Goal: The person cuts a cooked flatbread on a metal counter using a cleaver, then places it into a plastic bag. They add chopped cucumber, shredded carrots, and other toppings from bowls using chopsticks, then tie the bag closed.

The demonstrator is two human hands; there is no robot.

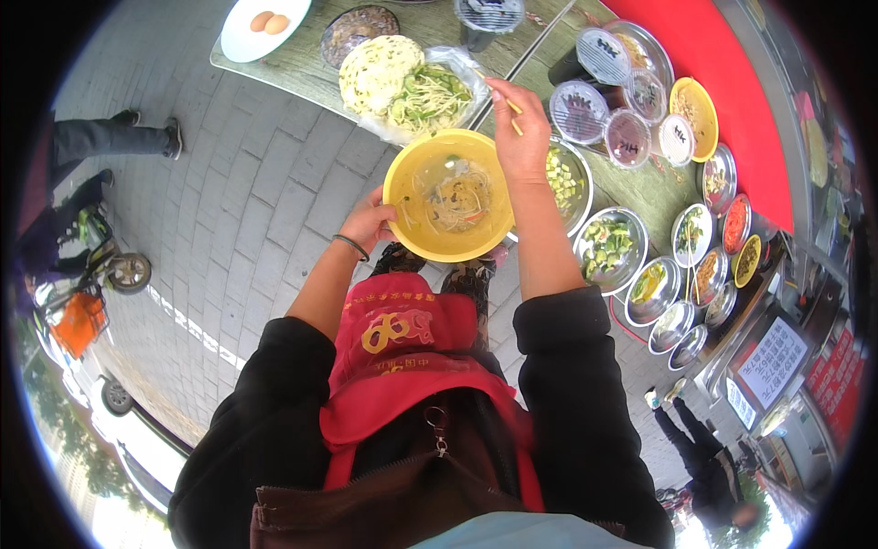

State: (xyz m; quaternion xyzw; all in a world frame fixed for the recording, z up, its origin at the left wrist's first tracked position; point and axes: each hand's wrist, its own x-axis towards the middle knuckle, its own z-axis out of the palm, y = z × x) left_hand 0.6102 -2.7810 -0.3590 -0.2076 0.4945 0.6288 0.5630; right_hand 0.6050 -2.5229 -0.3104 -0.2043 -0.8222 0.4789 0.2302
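My left hand [371, 221] grips the left rim of a yellow bowl [405, 237], thumb over the edge, and holds it in front of the apron. Inside lies a small wet heap of noodle-like strands and sprouts [461, 199], with bits sticking to the wall. A pair of chopsticks [514, 106] is in my right hand [521, 130], raised above the bowl's right side. Just beyond the bowl, a clear plastic bag [466, 62] lies under a pale speckled mound of food [381, 74] and shredded cucumber with sprouts [432, 99] at the table's edge.
Metal bowls of diced [564, 182] and chopped green vegetables [607, 250] line the table's right side. Several lidded cups [579, 113] stand behind. A white plate with two eggs [264, 48] is at far left. A person on a scooter [82, 254] and other pedestrians are nearby.
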